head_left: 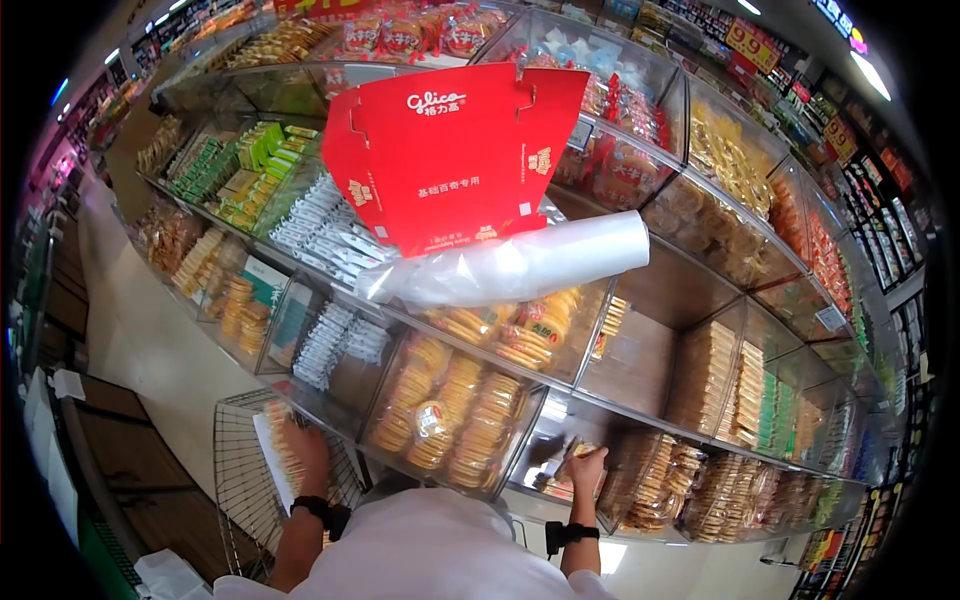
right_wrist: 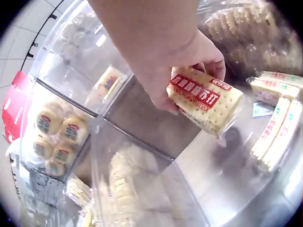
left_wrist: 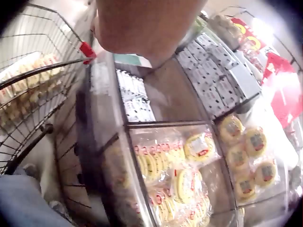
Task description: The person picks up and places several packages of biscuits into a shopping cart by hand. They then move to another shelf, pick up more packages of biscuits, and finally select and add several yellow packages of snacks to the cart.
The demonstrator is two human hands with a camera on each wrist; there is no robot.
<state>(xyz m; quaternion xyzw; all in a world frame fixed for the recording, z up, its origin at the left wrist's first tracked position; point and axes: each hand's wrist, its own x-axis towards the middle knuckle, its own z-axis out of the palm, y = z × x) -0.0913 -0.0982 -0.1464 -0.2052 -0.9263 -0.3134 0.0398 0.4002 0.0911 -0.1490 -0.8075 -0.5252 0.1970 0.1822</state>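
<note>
My right hand (right_wrist: 189, 66) grips a clear-wrapped pack of soda crackers (right_wrist: 204, 98) with a red label, held over a bin (right_wrist: 215, 182) in the lower row of the display. Several similar cracker packs (right_wrist: 272, 135) lie at that bin's side. In the head view the same hand (head_left: 583, 468) reaches down into the bin. My left hand (head_left: 303, 452) is at the rim of a wire shopping cart (head_left: 232, 440), beside cracker packs (head_left: 283, 440) lying inside. Its fingers are mostly hidden, and I cannot tell if they hold anything; the left wrist view shows mainly the forearm (left_wrist: 147, 23).
Clear dividers split the display into bins. Round biscuits (head_left: 445, 405) fill the bin between my hands. Above stand a red Glico box (head_left: 455, 140) and a roll of plastic bags (head_left: 540, 262). White-wrapped packs (head_left: 335, 340) lie left; more wrapped biscuits (head_left: 660, 485) lie right.
</note>
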